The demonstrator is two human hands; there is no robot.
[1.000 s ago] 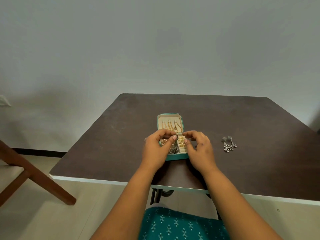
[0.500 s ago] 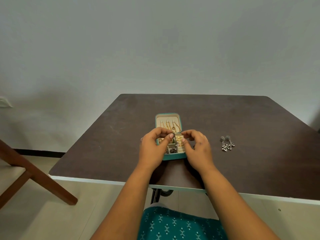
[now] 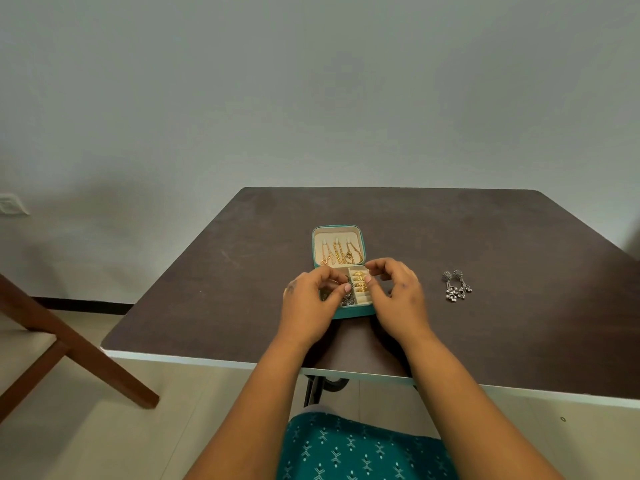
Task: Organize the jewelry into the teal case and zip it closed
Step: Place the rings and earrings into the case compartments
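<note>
The teal case (image 3: pixel 356 311) lies open on the dark table (image 3: pixel 519 244). Its lid (image 3: pixel 337 237) holds gold chains (image 3: pixel 341 256). Gold rings (image 3: pixel 360 284) sit in the slots of the tray. My left hand (image 3: pixel 308 306) hovers over the tray's left compartments, with its thumb and fingers pinching a small silver earring (image 3: pixel 347 298) there. My right hand (image 3: pixel 398 299) is at the tray's right edge, fingers loosely curled, thumb and forefinger apart, holding nothing I can see. A pair of silver drop earrings (image 3: pixel 457 289) lies on the table to the right of the case.
A wooden chair frame (image 3: pixel 69 348) stands on the floor at the left. The table's near edge (image 3: pixel 207 358) is white. My teal patterned clothing (image 3: pixel 363 448) shows under the table.
My two hands, which pinched one small piece together over the case, have drawn apart. The right hand has let go and its fingers have spread.
</note>
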